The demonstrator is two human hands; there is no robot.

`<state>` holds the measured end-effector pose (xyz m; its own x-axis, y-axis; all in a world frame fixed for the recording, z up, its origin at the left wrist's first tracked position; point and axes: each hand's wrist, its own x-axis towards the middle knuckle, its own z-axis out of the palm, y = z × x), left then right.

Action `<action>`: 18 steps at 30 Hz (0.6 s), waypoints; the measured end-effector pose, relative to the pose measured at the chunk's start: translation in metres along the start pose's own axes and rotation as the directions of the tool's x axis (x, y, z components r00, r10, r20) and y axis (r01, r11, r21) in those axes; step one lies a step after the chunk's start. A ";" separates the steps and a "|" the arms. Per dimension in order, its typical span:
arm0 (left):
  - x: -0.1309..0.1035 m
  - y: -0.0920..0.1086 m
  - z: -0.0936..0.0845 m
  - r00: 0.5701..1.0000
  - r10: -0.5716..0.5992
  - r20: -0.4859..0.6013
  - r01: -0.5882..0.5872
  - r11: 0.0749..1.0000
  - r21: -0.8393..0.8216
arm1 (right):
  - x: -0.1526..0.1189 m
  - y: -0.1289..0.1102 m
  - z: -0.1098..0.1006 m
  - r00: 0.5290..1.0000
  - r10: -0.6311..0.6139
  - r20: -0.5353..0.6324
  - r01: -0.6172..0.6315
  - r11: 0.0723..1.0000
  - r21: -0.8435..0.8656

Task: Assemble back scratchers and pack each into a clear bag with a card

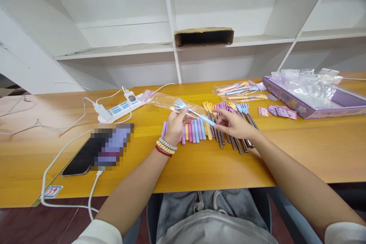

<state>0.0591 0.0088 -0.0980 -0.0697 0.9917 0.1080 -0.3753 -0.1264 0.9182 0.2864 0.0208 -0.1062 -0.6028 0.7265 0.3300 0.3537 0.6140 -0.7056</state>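
A light-blue back scratcher [207, 120] with a hand-shaped head and a metal rod is held slanting above the table. My right hand [233, 122] pinches the end of its blue handle. Closed near the scratcher's head, my left hand [175, 125] grips a clear plastic bag [161, 100] with a purple header. The head appears to lie within the bag, though the clear film makes this hard to confirm. Beneath my hands lie a row of pastel handle tubes [195, 131] and several metal-rod scratcher heads [240, 143] in yellow, purple and blue.
Bagged scratchers [237, 88] lie at the back, near small purple cards [281, 111]. A purple box [317, 112] holds clear bags at right. On the left are a power strip [122, 108], a phone [82, 156] and white cables. A cardboard box [204, 37] sits on the shelf.
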 end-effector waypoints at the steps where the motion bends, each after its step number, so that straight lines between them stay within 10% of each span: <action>1: 0.001 0.001 -0.001 1.000 0.017 -0.019 -0.017 1.000 -0.003 | 0.000 0.000 -0.002 1.000 0.001 0.014 -0.001 1.000 -0.006; 10: 0.009 0.014 -0.010 0.984 0.093 -0.149 -0.110 0.988 -0.111 | 0.002 -0.005 -0.013 0.999 -0.006 0.040 0.013 0.984 -0.179; 18: 0.026 0.024 -0.034 0.922 0.140 -0.360 -0.192 0.975 -0.113 | 0.001 0.012 -0.015 0.944 0.293 -0.150 -0.238 0.922 0.305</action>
<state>0.0168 0.0311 -0.0863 -0.4498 0.8885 0.0914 -0.4567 -0.3167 0.8313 0.3009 0.0337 -0.1053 -0.3585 0.9121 0.1989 0.2513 0.2995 -0.9204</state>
